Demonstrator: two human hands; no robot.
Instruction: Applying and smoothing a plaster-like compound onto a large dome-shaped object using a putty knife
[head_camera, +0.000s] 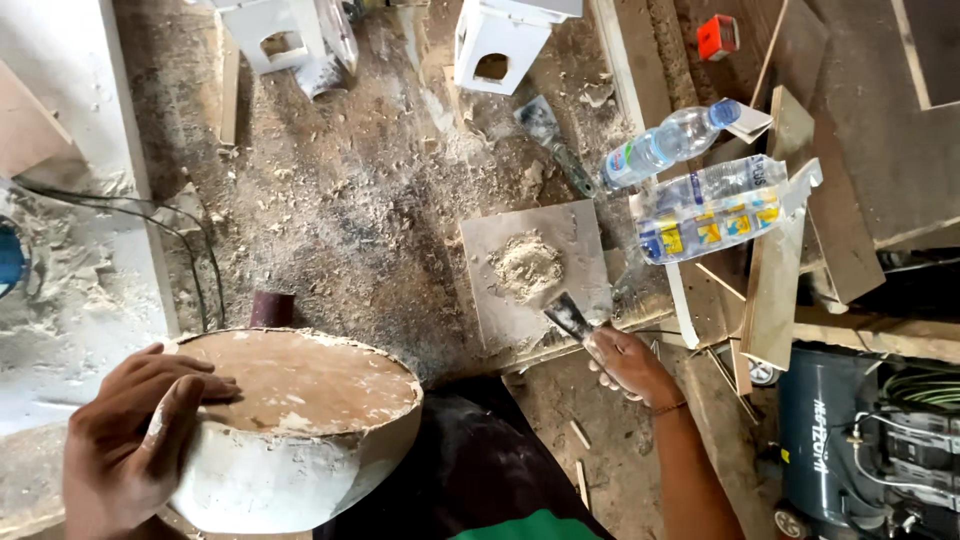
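A round wooden piece (300, 380) with a white-coated side rests on my lap at the lower left. My left hand (135, 435) lies flat on its left rim, steadying it. My right hand (630, 365) grips the handle of a putty knife (572, 318), whose blade reaches over the lower edge of a square board (575, 235) on the floor. A small heap of pale filler paste (527, 265) sits in the middle of that board.
Two plastic bottles (665, 145) (715, 210) lie to the right of the board. A second scraper (548, 135) lies on the sawdust-covered floor. White wooden boxes (500, 40) stand at the top. A compressor (850, 440) sits at the lower right, wood offcuts (780, 260) beside it.
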